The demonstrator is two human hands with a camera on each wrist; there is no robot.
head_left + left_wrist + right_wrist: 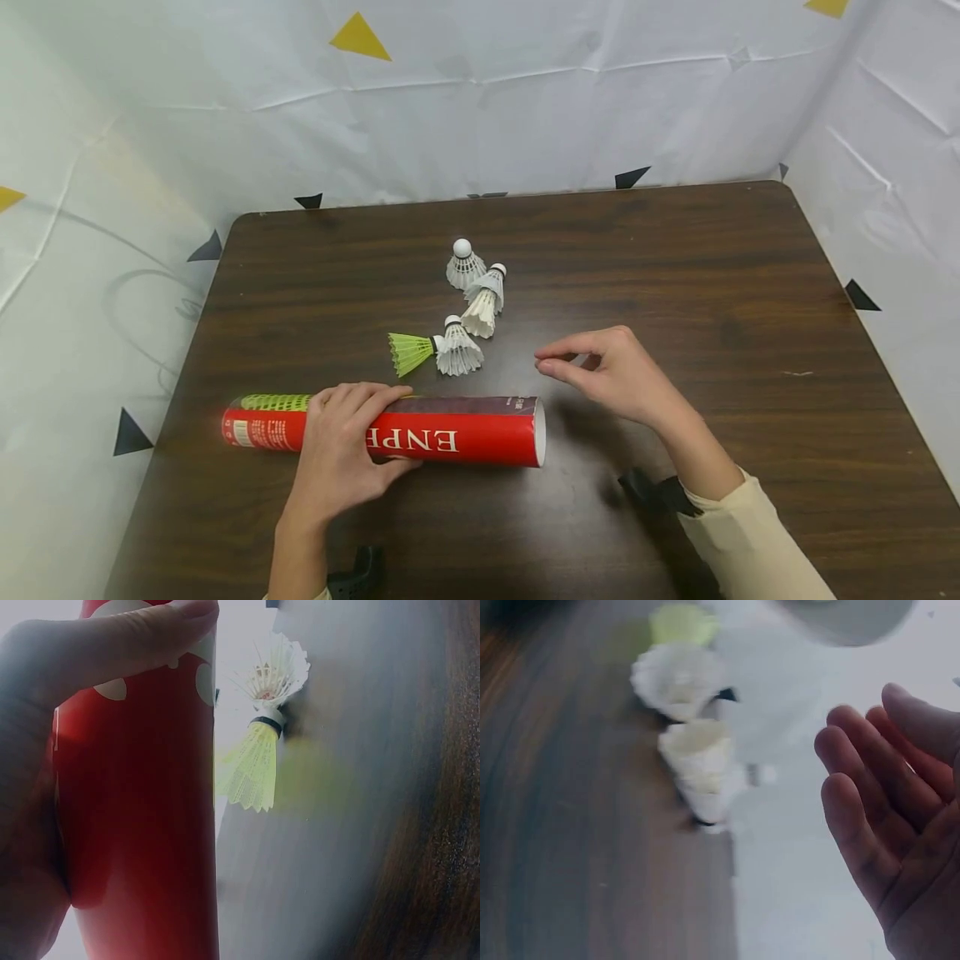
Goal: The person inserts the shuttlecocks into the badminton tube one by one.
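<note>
Red cylindrical tube with dark trim, white lettering and a green net print point(442, 433) lies on its side on the dark wood-grain table point(712, 292), near the person. Left hand point(348, 446) has it: fingers over the top, thumb along the near side, firm-looking wrap. Right hand point(618, 379) hovers past the tube's right end, holding nothing I can see. From above, thumb and index nearly meet; the right wrist view shows a gap between thumb and loosely curled fingers.

Shuttlecocks, all beyond the tube:
- yellow-green one with a dark band point(410, 354), on its side, cork end pointing right, apparently meeting the next one
- white one with a splayed feather skirt point(459, 354), skirt toward the person
- overlapping pair, a white-skirted one point(495, 282) and a cream-skirted one point(480, 315); look nested, can't confirm
- white round-corked one point(464, 268) at the back, standing cork up

Progress, my read: tube is down and steadied, so that part's done. Five shuttlecocks are outside it, none in a hand, so whatever concerns them looks left to do. Tube's right end shows white; can't tell cap from bare mouth. Inside isn't visible either, so no count there, and I can't call it early or late.
</note>
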